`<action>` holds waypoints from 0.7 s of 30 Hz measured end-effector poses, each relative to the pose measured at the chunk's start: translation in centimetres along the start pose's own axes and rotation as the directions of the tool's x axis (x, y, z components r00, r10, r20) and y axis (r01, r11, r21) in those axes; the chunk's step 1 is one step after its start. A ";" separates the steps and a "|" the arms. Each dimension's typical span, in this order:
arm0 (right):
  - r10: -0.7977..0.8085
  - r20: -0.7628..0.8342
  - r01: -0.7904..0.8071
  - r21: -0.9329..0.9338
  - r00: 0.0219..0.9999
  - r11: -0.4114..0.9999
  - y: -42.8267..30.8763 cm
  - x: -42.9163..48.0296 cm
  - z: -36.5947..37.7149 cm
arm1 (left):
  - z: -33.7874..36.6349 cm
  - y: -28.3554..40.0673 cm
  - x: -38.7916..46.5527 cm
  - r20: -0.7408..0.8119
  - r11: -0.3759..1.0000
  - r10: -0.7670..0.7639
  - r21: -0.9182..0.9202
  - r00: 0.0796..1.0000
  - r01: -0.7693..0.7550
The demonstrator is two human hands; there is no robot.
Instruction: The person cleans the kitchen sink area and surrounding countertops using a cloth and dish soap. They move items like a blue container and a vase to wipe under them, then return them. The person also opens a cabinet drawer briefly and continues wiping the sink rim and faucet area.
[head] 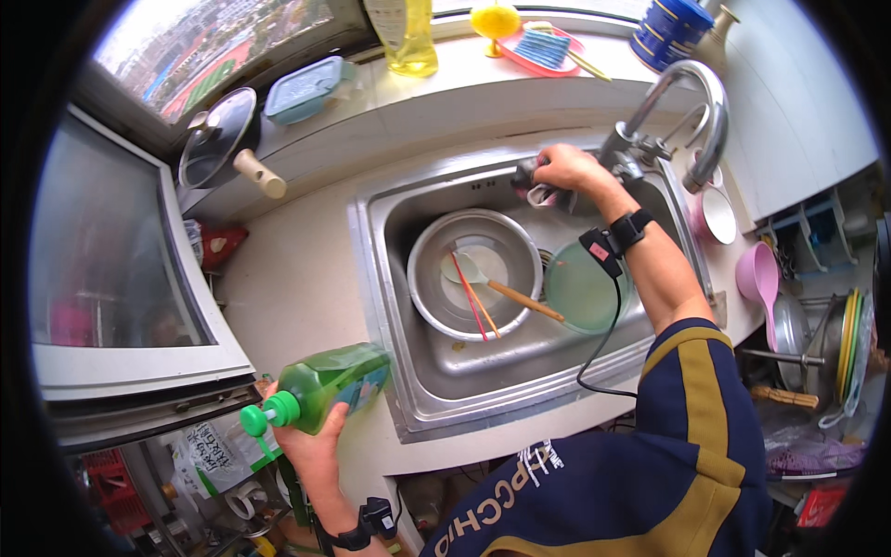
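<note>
My left hand (pixel 313 432) grips a green bottle of liquid (pixel 327 386) with a green pump or flip cap, tilted over the counter left of the sink. My right hand (pixel 567 167) holds a dark, crumpled cloth or scrubber (pixel 546 191) at the sink's back edge, beside the faucet; its exact kind is unclear. In the steel sink (pixel 452 390) sits a round metal basin (pixel 424 306) with a wooden-handled pale spatula (pixel 525 301) and red-tipped chopsticks (pixel 470 296) lying across it. A greenish translucent bowl (pixel 585 292) stands to the basin's right, partly under my right forearm.
A chrome faucet (pixel 717 125) arches over the right rear corner. The windowsill holds a lidded pan (pixel 219 139), a blue container (pixel 306 90), a yellow liquid bottle (pixel 411 49) and a pink dish (pixel 536 66). A cup (pixel 717 216) and pink ladle (pixel 757 275) are at right.
</note>
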State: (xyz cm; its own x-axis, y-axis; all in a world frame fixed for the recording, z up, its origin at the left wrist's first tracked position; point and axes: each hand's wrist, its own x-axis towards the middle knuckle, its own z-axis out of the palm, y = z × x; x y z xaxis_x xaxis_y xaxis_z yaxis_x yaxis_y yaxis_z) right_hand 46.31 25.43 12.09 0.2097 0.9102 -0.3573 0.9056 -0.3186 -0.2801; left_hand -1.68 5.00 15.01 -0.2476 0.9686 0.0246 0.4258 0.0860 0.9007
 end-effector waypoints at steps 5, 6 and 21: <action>0.103 -0.415 0.003 0.246 0.904 0.969 5.0 2.1 1.2 | -0.1 -0.5 0.5 -0.006 0.998 0.021 0.066 1.000 -0.020; 0.133 -0.476 -0.067 0.153 0.869 0.986 5.4 3.3 1.5 | -0.1 -0.4 0.7 0.001 0.997 0.034 0.072 0.999 -0.034; -0.481 -0.233 0.435 -0.224 0.845 0.872 -23.9 9.3 15.6 | 0.1 1.2 1.4 0.025 0.996 -0.062 0.068 0.998 0.060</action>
State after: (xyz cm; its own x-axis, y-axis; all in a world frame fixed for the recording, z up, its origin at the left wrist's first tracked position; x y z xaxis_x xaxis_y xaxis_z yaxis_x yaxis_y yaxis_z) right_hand 20.83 37.41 1.58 -0.1727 0.9841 0.0411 0.9635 0.1775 -0.2003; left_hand -1.43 6.52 16.11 -0.2514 0.9670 -0.0418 0.4686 0.1594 0.8689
